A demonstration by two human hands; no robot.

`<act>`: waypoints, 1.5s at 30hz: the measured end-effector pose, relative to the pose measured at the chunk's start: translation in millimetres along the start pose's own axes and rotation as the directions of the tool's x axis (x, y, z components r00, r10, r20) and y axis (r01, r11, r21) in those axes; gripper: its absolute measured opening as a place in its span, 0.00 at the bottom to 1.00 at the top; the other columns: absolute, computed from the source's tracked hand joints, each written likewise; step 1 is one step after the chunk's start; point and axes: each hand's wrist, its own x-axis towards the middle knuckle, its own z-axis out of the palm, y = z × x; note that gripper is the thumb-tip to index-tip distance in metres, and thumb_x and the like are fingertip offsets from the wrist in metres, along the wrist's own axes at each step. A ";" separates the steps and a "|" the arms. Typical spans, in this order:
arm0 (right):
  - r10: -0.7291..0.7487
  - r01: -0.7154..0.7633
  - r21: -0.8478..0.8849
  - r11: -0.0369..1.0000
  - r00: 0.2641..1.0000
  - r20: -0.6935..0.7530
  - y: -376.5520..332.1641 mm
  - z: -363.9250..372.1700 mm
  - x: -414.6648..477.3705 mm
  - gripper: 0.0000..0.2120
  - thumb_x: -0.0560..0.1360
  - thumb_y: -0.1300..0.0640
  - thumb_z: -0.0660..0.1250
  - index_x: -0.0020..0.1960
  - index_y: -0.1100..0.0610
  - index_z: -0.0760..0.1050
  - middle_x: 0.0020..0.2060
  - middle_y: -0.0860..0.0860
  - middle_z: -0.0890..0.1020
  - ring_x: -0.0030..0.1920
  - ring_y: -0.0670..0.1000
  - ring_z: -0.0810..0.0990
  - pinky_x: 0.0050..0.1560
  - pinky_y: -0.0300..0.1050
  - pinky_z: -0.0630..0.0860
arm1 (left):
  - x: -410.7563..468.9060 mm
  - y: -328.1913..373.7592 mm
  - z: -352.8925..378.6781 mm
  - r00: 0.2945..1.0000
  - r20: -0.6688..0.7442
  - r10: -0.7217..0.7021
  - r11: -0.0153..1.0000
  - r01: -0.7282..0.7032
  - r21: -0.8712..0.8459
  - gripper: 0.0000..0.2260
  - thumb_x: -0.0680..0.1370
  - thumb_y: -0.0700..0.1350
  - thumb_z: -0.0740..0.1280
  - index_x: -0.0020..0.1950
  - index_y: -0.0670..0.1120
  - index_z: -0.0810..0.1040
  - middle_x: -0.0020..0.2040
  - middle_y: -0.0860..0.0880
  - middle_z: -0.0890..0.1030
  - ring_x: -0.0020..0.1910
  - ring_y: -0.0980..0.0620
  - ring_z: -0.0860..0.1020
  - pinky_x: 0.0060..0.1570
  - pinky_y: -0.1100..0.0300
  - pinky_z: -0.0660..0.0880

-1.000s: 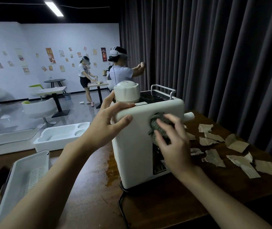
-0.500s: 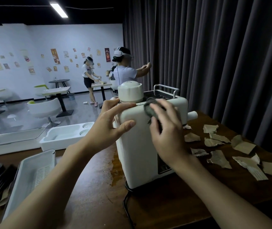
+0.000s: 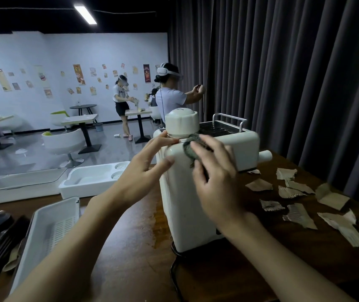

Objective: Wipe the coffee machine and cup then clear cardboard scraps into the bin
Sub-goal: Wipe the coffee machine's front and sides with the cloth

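**While the left hand [image 3: 146, 168] steadies, the right hand [image 3: 215, 184] wipes the coffee machine [image 3: 196, 210]**

Where the wooden table [image 3: 130, 247] is widest, the cream-white coffee machine stands upright about midway across it. Its black power cord [image 3: 174, 271] loops out from under the base toward the near edge. The left hand lies flat and spread against the machine's upper left corner: its fingers reach onto the top beside the round white cap [image 3: 182, 124] and its thumb rests on the near face, gripping nothing. The right hand is clamped on a wadded grey cloth [image 3: 190, 148], fingers over it and thumb tucked beneath, pressing it to the rounded top edge just right of the cap. Torn cardboard scraps [image 3: 259, 185] lie scattered on the table to the machine's right, out toward the edge by the dark curtain [image 3: 294, 73], apart from both hands. A white perforated tray [image 3: 50, 225] sits at the near left corner. A white foam packing insert [image 3: 91, 179] lies beyond the table's far left edge.
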 end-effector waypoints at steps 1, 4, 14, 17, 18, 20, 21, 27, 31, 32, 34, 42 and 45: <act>-0.047 0.047 0.005 0.999 0.999 0.018 -2.4 2.4 -3.8 0.18 0.73 0.70 0.69 0.62 0.64 0.78 0.62 0.58 0.78 0.58 0.58 0.75 0.64 0.47 0.71 | 0.3 0.5 -0.6 1.000 -0.008 -0.006 1.000 0.006 -0.008 0.17 0.76 0.63 0.62 0.64 0.66 0.75 0.73 0.73 0.63 0.77 0.62 0.61 0.73 0.41 0.67; -0.140 0.140 0.022 0.990 0.990 0.028 5.8 -0.6 -7.9 0.17 0.74 0.69 0.70 0.62 0.63 0.79 0.61 0.59 0.79 0.57 0.58 0.77 0.65 0.46 0.71 | 0.3 2.0 0.1 1.000 -0.018 -0.014 1.000 0.014 -0.007 0.17 0.78 0.63 0.59 0.64 0.64 0.76 0.75 0.68 0.64 0.76 0.58 0.64 0.72 0.40 0.66; 0.183 -0.180 0.034 0.983 0.975 -0.123 10.3 -10.8 -20.9 0.17 0.78 0.61 0.68 0.65 0.63 0.76 0.63 0.60 0.73 0.64 0.54 0.73 0.68 0.39 0.68 | -0.4 7.1 6.1 1.000 -0.019 0.002 0.999 -0.001 0.042 0.13 0.79 0.64 0.60 0.61 0.67 0.75 0.65 0.81 0.62 0.75 0.60 0.63 0.70 0.45 0.71; 0.156 -0.154 0.044 0.987 0.987 -0.029 -11.6 4.5 -29.1 0.19 0.82 0.55 0.57 0.69 0.64 0.72 0.68 0.62 0.69 0.68 0.57 0.71 0.70 0.45 0.68 | -0.4 8.1 4.7 1.000 -0.018 0.005 1.000 -0.004 0.021 0.14 0.79 0.61 0.60 0.63 0.64 0.76 0.67 0.76 0.64 0.77 0.59 0.62 0.72 0.43 0.69; 0.109 -0.109 0.030 0.994 0.994 0.001 -15.4 8.1 -32.9 0.20 0.83 0.55 0.55 0.69 0.64 0.72 0.68 0.62 0.69 0.68 0.58 0.71 0.68 0.50 0.70 | -0.7 8.5 4.2 1.000 -0.017 0.004 1.000 -0.004 0.016 0.14 0.78 0.60 0.61 0.63 0.63 0.76 0.68 0.75 0.64 0.77 0.59 0.62 0.72 0.43 0.68; 0.015 -0.015 -0.002 1.000 1.000 0.014 -12.0 10.2 -38.0 0.17 0.82 0.60 0.59 0.69 0.64 0.72 0.67 0.62 0.70 0.67 0.60 0.72 0.65 0.55 0.74 | -1.0 9.4 3.7 1.000 -0.014 0.002 1.000 -0.002 0.016 0.14 0.78 0.61 0.61 0.63 0.63 0.75 0.68 0.76 0.64 0.77 0.59 0.62 0.72 0.42 0.68; -0.006 0.006 -0.007 1.000 1.000 -0.001 -6.5 8.9 -38.9 0.16 0.80 0.64 0.63 0.67 0.64 0.74 0.65 0.62 0.72 0.66 0.60 0.73 0.64 0.55 0.74 | -0.8 9.8 3.8 1.000 -0.012 0.002 1.000 -0.002 0.020 0.15 0.78 0.62 0.61 0.63 0.64 0.75 0.68 0.76 0.63 0.77 0.59 0.62 0.72 0.42 0.68; 0.218 -0.207 0.070 0.976 0.951 -0.220 19.2 -8.2 -35.1 0.13 0.75 0.67 0.69 0.59 0.65 0.79 0.57 0.60 0.77 0.61 0.45 0.71 0.66 0.33 0.66 | -0.8 11.1 3.2 1.000 -0.005 -0.008 0.997 0.009 0.078 0.11 0.79 0.63 0.59 0.61 0.70 0.73 0.66 0.78 0.62 0.73 0.61 0.62 0.71 0.46 0.68; 0.261 -0.247 0.085 0.965 0.927 -0.270 10.5 -3.1 -37.9 0.15 0.74 0.68 0.71 0.60 0.66 0.77 0.54 0.58 0.78 0.59 0.43 0.72 0.62 0.28 0.65 | -1.6 12.9 4.4 1.000 -0.006 0.000 0.995 0.000 0.102 0.14 0.79 0.64 0.58 0.62 0.67 0.73 0.72 0.65 0.64 0.73 0.59 0.63 0.67 0.51 0.68; 0.242 -0.228 0.081 0.970 0.936 -0.255 4.3 1.1 -40.2 0.15 0.74 0.68 0.71 0.60 0.65 0.77 0.54 0.58 0.78 0.58 0.42 0.72 0.62 0.28 0.66 | -1.9 13.0 4.1 1.000 -0.005 -0.001 0.995 0.002 0.096 0.15 0.79 0.64 0.59 0.63 0.65 0.73 0.72 0.63 0.65 0.75 0.58 0.62 0.69 0.48 0.69; 0.191 -0.176 0.092 0.980 0.962 -0.195 -10.0 11.3 -46.2 0.15 0.74 0.67 0.70 0.61 0.63 0.79 0.56 0.58 0.79 0.59 0.46 0.75 0.63 0.31 0.69 | -1.7 13.3 3.2 1.000 -0.003 -0.002 0.996 0.002 0.084 0.16 0.78 0.62 0.59 0.64 0.62 0.74 0.74 0.61 0.66 0.77 0.56 0.62 0.71 0.44 0.69; 0.020 -0.016 0.077 0.997 0.998 -0.058 -9.3 14.3 -53.8 0.14 0.76 0.66 0.68 0.61 0.63 0.79 0.59 0.58 0.78 0.60 0.54 0.78 0.64 0.43 0.74 | -0.8 13.1 1.9 1.000 0.002 0.014 0.998 -0.014 0.053 0.13 0.79 0.60 0.60 0.62 0.63 0.74 0.72 0.56 0.71 0.76 0.55 0.64 0.70 0.42 0.70; 0.205 -0.194 0.076 0.978 0.958 -0.198 5.5 3.9 -55.0 0.14 0.73 0.69 0.70 0.59 0.64 0.80 0.57 0.60 0.78 0.59 0.53 0.77 0.64 0.38 0.72 | -1.1 13.2 2.8 1.000 -0.002 0.002 0.999 -0.002 0.039 0.14 0.79 0.60 0.61 0.63 0.62 0.75 0.73 0.58 0.69 0.77 0.56 0.62 0.70 0.40 0.69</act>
